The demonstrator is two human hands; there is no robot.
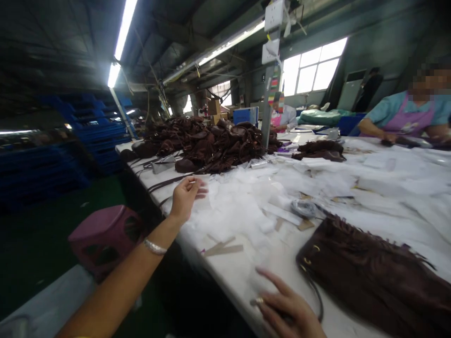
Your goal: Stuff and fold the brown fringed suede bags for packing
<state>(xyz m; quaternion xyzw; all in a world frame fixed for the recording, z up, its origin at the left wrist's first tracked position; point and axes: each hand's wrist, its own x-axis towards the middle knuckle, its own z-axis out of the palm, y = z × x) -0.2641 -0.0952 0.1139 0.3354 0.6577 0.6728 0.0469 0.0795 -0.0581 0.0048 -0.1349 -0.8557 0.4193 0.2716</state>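
Here's the brown bag (pixel 369 277), lying flat at the right of the desk (pixel 225 260), its long axis slanting from centre down toward the lower right, running out of view. The end with gold rings points left, the fringe (pixel 384 241) lines the far edge, and a dark strap (pixel 317 293) curls beside the right hand (pixel 276 298). That hand is blurred, fingers spread, over the near edge. Out ahead, the left hand (pixel 193 190) brings thumb and fingers close above white sheets (pixel 236 202); whether it pinches one, I can't tell.
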